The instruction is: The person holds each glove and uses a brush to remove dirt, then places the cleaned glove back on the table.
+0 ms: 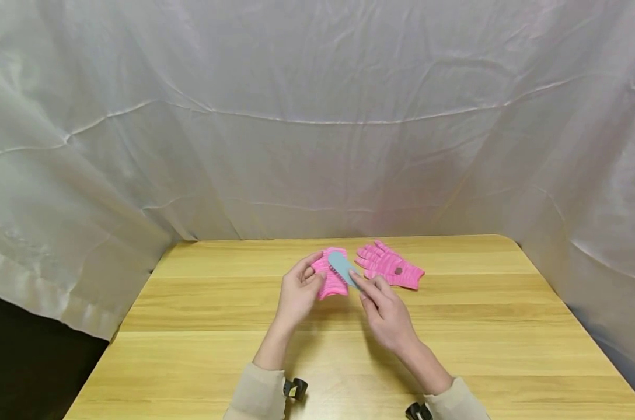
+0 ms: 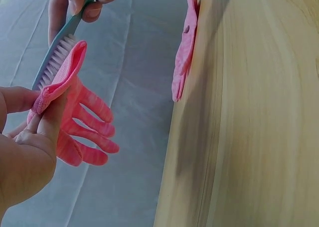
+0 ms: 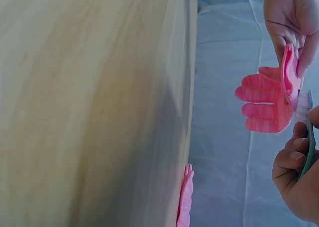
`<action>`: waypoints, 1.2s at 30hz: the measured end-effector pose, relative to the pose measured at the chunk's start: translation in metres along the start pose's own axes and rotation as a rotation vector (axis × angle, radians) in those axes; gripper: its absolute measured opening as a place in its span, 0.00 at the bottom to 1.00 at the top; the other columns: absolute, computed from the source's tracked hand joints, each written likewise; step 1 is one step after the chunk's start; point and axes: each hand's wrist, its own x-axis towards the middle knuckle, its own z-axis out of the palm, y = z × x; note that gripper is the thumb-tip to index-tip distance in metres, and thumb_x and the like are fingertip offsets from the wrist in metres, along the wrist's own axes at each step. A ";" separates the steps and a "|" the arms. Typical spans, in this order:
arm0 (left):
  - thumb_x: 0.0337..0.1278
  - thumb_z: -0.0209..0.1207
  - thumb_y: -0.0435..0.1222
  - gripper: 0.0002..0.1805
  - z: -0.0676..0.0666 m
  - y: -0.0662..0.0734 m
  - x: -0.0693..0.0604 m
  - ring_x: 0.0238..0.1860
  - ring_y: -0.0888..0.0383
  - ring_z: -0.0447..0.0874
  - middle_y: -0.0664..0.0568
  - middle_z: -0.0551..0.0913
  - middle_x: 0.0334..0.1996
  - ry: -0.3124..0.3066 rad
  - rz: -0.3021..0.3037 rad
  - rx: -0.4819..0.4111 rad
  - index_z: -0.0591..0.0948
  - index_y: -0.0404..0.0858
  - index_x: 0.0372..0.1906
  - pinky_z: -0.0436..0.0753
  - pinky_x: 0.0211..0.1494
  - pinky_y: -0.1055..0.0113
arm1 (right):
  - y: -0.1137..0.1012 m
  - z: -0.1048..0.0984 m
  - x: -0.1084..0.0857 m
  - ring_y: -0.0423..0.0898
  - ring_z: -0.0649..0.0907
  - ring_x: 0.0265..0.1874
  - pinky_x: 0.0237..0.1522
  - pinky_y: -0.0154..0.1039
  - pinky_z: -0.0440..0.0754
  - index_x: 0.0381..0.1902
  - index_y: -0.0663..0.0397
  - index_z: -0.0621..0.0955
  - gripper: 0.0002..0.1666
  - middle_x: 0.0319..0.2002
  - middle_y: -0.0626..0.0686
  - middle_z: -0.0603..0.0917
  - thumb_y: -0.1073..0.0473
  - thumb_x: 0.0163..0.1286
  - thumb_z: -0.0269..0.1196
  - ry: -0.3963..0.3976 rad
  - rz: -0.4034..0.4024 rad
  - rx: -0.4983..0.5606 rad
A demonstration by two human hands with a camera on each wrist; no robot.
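Observation:
Above the table, my left hand (image 1: pixel 298 290) pinches a pink knitted glove (image 1: pixel 334 284) by its cuff edge. In the left wrist view the fingers of that glove (image 2: pixel 92 124) hang down and spread. My right hand (image 1: pixel 390 312) grips the handle of a blue-green brush (image 1: pixel 341 267), with the index finger stretched along its back. White bristles (image 2: pixel 59 57) touch the glove's fabric near the cuff. A second pink glove (image 1: pixel 388 267) lies flat on the table, right of the held one, with a dark round spot near its cuff.
The wood-grain table (image 1: pixel 202 315) runs beneath both hands. A grey-white curtain (image 1: pixel 317 163) hangs behind it and along both sides. Small black devices (image 1: pixel 296 388) are strapped at both wrists by the beige sleeves.

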 end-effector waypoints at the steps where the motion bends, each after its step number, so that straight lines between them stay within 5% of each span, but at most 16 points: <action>1: 0.70 0.56 0.24 0.26 0.000 0.000 0.000 0.41 0.54 0.90 0.31 0.85 0.53 0.004 -0.001 0.001 0.74 0.30 0.71 0.89 0.37 0.71 | 0.000 0.000 0.000 0.35 0.68 0.28 0.24 0.30 0.70 0.67 0.49 0.82 0.28 0.36 0.44 0.75 0.71 0.71 0.63 0.001 0.003 0.001; 16: 0.70 0.56 0.24 0.26 0.001 0.000 -0.001 0.38 0.56 0.88 0.34 0.86 0.50 0.025 -0.034 0.013 0.75 0.32 0.71 0.87 0.34 0.73 | 0.001 -0.002 0.000 0.36 0.70 0.29 0.28 0.30 0.71 0.68 0.53 0.81 0.30 0.36 0.45 0.75 0.75 0.70 0.61 0.053 -0.002 0.095; 25: 0.71 0.56 0.26 0.25 0.006 -0.002 -0.002 0.47 0.48 0.90 0.32 0.85 0.56 -0.011 -0.022 0.026 0.74 0.32 0.71 0.89 0.39 0.72 | -0.003 -0.002 0.000 0.35 0.69 0.29 0.27 0.30 0.72 0.67 0.52 0.82 0.30 0.35 0.44 0.74 0.75 0.69 0.63 0.020 -0.049 0.053; 36: 0.69 0.58 0.25 0.25 0.004 0.003 0.000 0.43 0.51 0.89 0.32 0.86 0.51 0.031 -0.045 0.020 0.76 0.32 0.69 0.89 0.39 0.71 | -0.003 -0.002 0.000 0.35 0.70 0.30 0.28 0.31 0.73 0.66 0.52 0.83 0.28 0.37 0.43 0.76 0.72 0.69 0.63 -0.006 -0.020 0.006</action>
